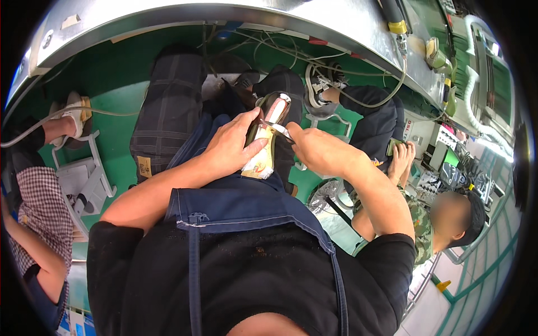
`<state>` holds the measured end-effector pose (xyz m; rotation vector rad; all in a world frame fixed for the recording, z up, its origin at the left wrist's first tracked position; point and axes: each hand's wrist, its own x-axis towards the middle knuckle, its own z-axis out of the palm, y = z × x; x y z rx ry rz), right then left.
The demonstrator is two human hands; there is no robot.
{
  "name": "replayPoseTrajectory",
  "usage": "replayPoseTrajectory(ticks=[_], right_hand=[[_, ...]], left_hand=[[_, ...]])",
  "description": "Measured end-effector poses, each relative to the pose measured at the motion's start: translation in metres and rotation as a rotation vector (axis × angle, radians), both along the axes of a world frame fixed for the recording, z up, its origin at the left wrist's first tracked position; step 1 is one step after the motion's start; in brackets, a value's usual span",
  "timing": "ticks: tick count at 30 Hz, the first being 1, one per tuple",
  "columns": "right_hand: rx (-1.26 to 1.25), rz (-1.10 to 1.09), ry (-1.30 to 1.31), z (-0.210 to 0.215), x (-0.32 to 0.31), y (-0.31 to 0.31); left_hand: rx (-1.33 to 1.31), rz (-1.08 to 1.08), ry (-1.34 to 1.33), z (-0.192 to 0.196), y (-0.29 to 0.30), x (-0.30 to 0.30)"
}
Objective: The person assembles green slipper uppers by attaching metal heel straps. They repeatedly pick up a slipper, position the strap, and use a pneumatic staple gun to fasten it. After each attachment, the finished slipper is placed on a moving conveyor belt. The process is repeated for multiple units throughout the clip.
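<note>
Over my lap I hold a narrow, long package (259, 162), printed white and yellow at its near end. Its far part looks glossy and dark-edged with a red and white strip; I cannot tell whether that is one piece or two. The thumb and fingers of my left hand (230, 140) are closed on its left side. My right hand (319, 148) is a closed grip on a shiny curved metal tool (280, 131), which crosses the package near its middle. Its handle is hidden in my fist, so its kind is unclear.
A metal worktable (185, 10) curves across the far side, with loose cables (269, 42) beneath. At right sits a co-worker in a camouflage top (420, 224), holding a small greenish thing. Another person in a checked garment (45, 196) is at left beside a grey stool (84, 173).
</note>
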<state>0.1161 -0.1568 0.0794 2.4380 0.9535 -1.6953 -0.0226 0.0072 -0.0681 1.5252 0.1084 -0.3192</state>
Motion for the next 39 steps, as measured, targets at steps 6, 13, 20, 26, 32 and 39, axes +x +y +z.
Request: replayPoseTrajectory(ticks=[6,13,20,26,32,39], right_hand=[[-0.022,0.076,-0.039,0.002,-0.002,0.002],[-0.009,0.161,-0.332,-0.006,-0.035,0.002],[-0.007,0.129,-0.468,-0.005,-0.060,0.007],[-0.120,-0.043,-0.328,0.002,-0.059,0.020],[-0.070,-0.217,-0.202,0.006,-0.063,0.024],[-0.088,-0.256,-0.184,-0.004,-0.065,0.018]], left_hand=[[-0.016,-0.007,-0.002,-0.001,0.001,-0.001],[0.077,-0.005,-0.076,0.002,0.003,0.000],[0.159,-0.015,-0.161,0.000,0.002,-0.003],[0.052,-0.072,-0.098,-0.007,0.014,0.004],[-0.594,0.181,-0.058,-0.052,-0.011,0.078],[-0.530,-0.023,-0.065,-0.054,-0.023,0.093]])
